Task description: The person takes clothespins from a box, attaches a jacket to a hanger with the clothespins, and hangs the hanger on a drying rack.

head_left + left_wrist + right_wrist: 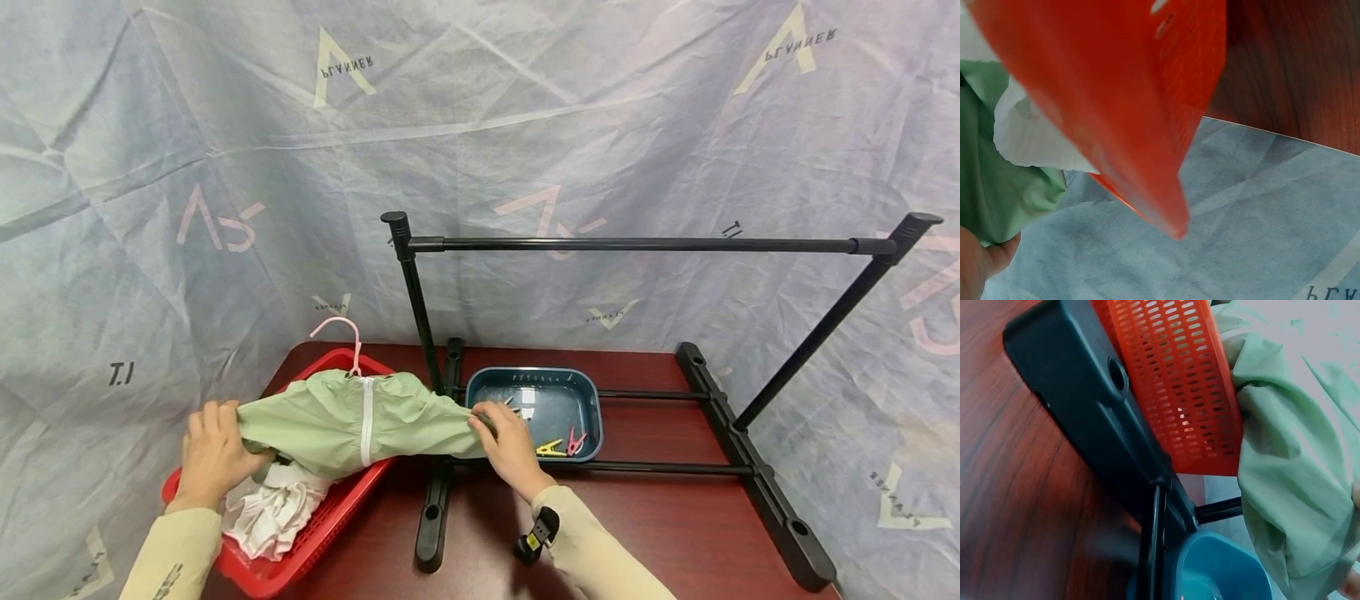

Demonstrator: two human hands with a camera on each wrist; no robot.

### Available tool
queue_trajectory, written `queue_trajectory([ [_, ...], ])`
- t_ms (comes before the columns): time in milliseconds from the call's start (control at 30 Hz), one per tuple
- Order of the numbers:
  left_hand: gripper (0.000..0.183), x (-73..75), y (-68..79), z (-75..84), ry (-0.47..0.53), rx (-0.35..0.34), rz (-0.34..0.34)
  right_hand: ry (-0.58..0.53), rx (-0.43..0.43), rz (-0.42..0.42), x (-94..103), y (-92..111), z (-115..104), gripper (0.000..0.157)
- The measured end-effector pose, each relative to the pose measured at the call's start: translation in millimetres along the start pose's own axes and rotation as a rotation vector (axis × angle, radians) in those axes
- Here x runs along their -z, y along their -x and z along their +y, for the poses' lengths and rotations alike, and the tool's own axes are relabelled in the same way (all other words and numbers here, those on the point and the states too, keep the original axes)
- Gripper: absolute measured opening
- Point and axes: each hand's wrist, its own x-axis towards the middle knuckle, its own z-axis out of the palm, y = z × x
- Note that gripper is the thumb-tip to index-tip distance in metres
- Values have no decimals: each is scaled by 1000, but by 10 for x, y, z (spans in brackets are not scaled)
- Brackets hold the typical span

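A light green zip-up jacket [322, 421] with a white zipper is stretched sideways over the red basket, and a pink hanger [357, 346] has its hook standing up from the collar. My left hand [212, 450] grips the jacket's left end; in the left wrist view a thumb [1004, 253] lies against the green cloth. At the other end, my right hand [510, 442] pinches the cloth beside the blue bin. In the right wrist view the jacket [1297, 469] hangs in folds, with only bits of the fingers showing at the edge.
The red basket [333, 521] holds white cloth [281, 512]. A black rack with a top bar [645, 245] stands on the dark red table [637, 525]. Inside its base sits a blue bin [600, 417] with a yellow clip [551, 448], a pink clip [575, 440] and others.
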Motion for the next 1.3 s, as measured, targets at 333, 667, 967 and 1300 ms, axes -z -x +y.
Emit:
queue_trajectory([
  [333, 88, 11, -1, 7, -2, 18, -19, -20, -25, -87, 128, -32, 73, 29],
  [667, 87, 10, -10, 8, -13, 13, -29, 10, -4, -66, 256, -88, 161, 25],
  [967, 90, 36, -7, 31, -12, 57, -80, 27, 0, -69, 376, -141, 208, 24],
  [1300, 91, 57, -9, 48, -13, 89, -117, 107, -2, -79, 475, -189, 305, 22],
])
